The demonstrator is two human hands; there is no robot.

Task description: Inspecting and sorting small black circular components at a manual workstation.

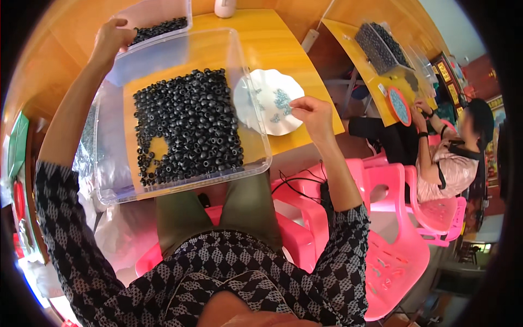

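Observation:
A clear plastic box (253, 120) in front of me holds many small black, bead-like pieces with holes (188, 117). My left hand (113, 41) is raised at the far left, beside the rim of a second clear box (189, 16) that also holds black pieces (163, 28). Its fingers are bent and apart, with nothing visible between them. To the right lies a white plate with a wavy rim (272, 79), bearing small clear bluish pieces (281, 100). Over its right edge my right hand (313, 117) pinches thumb and finger together; whatever they hold is too small to make out.
The boxes and plate are on a yellow table (272, 38), with a whitish container (224, 7) at the back. Pink plastic chairs (389, 240) stand to the right. Beyond, a seated person (444, 163) works over a red-rimmed tray (400, 106) near a box of dark pieces (376, 49).

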